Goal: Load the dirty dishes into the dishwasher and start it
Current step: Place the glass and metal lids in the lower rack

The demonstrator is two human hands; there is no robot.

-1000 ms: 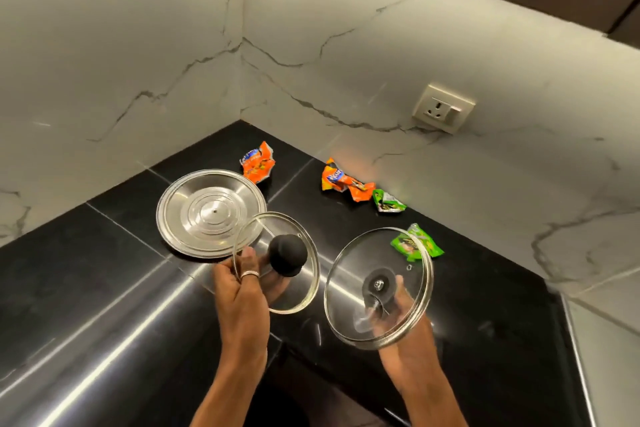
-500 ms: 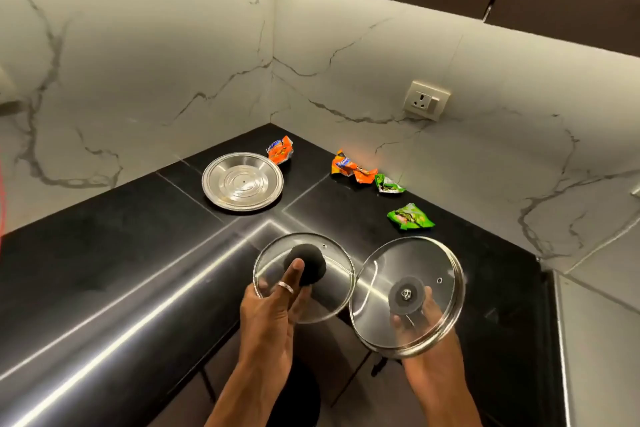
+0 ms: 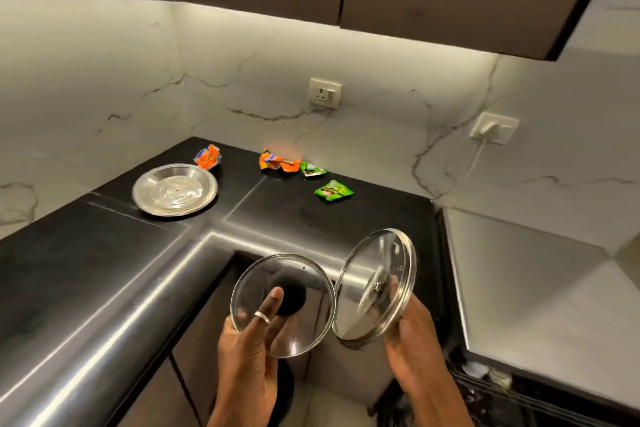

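Note:
My left hand [image 3: 251,347] grips a small glass lid [image 3: 304,322] with a black knob, held in the air off the front of the counter corner. My right hand [image 3: 412,340] holds a larger glass lid [image 3: 377,288] with a steel rim, tilted nearly on edge, its knob side towards my palm. The two lids almost touch. A steel lid [image 3: 175,189] lies flat on the black counter [image 3: 69,263] further back. At the lower right, part of a dark wire rack [image 3: 502,388] shows under a pale panel.
Several crumpled snack wrappers, orange [image 3: 207,156] and green [image 3: 334,191], lie near the back wall. Two wall sockets [image 3: 325,92] sit on the marble backsplash, one with a white plug and cable [image 3: 493,128]. Dark cabinets hang overhead. A pale surface [image 3: 536,288] adjoins the counter on the right.
Both hands have drawn back from the counter with their lids, and my view has pulled away and turned right. The right lid has tipped up towards its edge. The steel lid has stayed put.

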